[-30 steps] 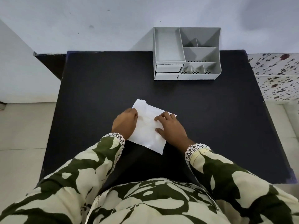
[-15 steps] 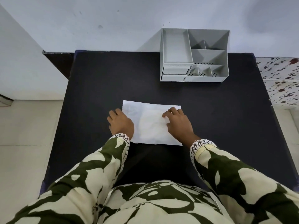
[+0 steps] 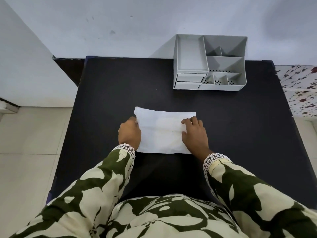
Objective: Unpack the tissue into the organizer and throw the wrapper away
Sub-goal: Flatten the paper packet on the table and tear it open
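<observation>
Meanwhile organizer (image 3: 210,63) sits well beyond tissue (image 3: 163,133).

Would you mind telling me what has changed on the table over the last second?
The white tissue pack has been turned from lying diagonally to lying square to the table edge. The left hand now sits at its left end and the right hand at its right end, fingers on top; neither has lifted it. The grey organizer stayed at the far edge of the black table, its compartments unfilled.
</observation>
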